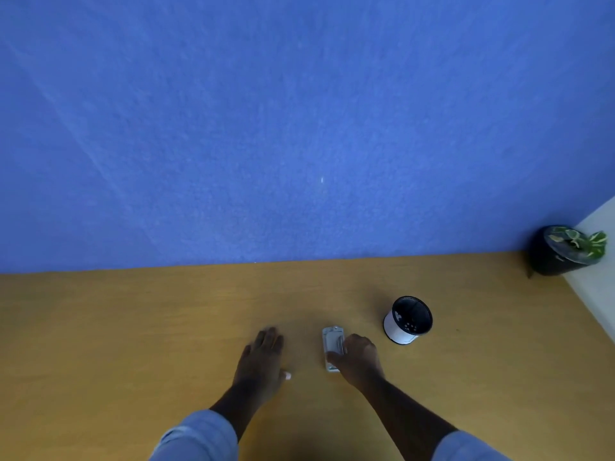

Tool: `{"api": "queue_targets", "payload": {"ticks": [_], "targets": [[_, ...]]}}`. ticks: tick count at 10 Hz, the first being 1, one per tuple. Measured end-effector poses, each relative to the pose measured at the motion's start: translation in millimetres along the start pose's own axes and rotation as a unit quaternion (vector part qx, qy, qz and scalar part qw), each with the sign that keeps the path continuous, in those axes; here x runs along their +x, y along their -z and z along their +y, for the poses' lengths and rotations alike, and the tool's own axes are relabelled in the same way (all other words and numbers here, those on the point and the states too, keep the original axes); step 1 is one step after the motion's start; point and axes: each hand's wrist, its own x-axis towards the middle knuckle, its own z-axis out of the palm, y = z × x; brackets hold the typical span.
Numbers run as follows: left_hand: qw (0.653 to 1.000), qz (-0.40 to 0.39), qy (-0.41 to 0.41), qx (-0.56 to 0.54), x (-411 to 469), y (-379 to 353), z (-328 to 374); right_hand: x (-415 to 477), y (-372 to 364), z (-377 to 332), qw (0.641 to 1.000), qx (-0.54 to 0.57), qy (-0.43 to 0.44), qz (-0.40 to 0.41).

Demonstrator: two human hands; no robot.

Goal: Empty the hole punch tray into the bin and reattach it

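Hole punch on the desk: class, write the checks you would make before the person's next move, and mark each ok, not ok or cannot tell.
1. Right hand is on the hole punch: ok, its fingers rest on it.
2. Left hand is free to help: ok, it lies flat on the desk, apart from the punch.
3. Bin is open and upright: ok.
4. Bin is close to the punch: ok, just right of it.
5. Tray is attached: cannot tell.
6. Path from punch to bin is clear: ok.

Left hand (263,356) flat (fingers spread); right hand (357,357) curled.
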Motion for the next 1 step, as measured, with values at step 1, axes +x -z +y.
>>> {"api": "queue_targets", "payload": {"ticks": [1], "targets": [[0.999,0.004,-0.008,0.047,1.7,3.0,0.5,-0.3,6.9,-5.1,1.000,0.013,0.013,0.011]]}}
